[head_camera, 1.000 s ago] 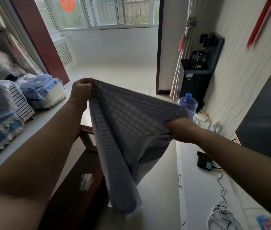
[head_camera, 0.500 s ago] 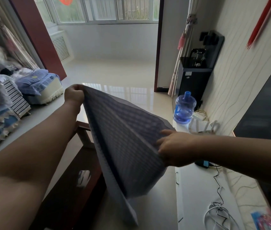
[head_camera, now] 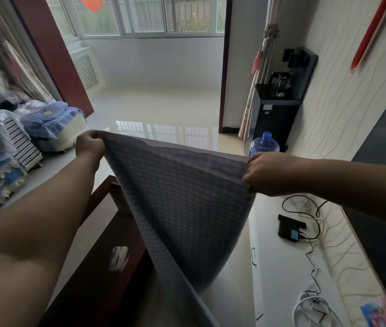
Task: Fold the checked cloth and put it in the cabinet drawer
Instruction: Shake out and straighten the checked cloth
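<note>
Checked cloth [head_camera: 182, 197] between two hands

Matt woven checked cloth [head_camera: 182, 197], glossy tiled floor [head_camera: 159, 109], dark polished wooden table [head_camera: 107, 267], smooth white cabinet [head_camera: 281, 267]

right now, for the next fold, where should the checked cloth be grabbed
Judging by how it hangs, keep the top edge of the checked cloth pinched at its two upper corners, as the left hand and right hand do, coming from above; the rest drapes free, so it can probably be folded in half.
</note>
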Tool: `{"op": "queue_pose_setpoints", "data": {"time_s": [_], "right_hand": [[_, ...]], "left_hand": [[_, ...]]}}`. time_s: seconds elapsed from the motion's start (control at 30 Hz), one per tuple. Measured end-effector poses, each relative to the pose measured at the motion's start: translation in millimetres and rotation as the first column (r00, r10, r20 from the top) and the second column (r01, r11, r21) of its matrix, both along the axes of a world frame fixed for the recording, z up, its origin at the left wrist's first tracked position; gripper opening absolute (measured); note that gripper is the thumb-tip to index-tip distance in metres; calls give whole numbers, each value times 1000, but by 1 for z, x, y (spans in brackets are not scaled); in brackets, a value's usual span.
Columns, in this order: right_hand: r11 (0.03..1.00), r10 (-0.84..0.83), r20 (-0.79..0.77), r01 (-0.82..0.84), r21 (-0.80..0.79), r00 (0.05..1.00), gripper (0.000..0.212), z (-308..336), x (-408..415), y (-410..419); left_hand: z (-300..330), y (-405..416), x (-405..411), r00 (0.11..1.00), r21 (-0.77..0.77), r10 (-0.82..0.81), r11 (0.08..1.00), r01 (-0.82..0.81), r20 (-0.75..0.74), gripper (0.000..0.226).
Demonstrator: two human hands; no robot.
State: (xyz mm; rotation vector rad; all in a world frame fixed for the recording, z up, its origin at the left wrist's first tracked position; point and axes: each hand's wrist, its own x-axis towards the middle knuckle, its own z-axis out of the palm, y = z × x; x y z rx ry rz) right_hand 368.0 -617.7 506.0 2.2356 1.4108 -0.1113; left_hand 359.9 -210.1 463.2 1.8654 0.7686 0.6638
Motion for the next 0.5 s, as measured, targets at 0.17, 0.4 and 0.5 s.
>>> {"op": "queue_pose_setpoints", "data": {"time_s": [0.17,0.4,0.5], "right_hand": [[934,335,-54,-324,148,941,23,2,-59,21],[981,177,-101,-167,102,979,20,19,-54,19],[982,39,-112,-18,186,993,22,30,-22,2]], "left_hand": [[2,5,4,999,-131,-22,991,26,30,22],[-1,18,11,997,-223,48,974,-34,58,37],[-1,26,9,997,-242,40,970,-23,66,38]]}}
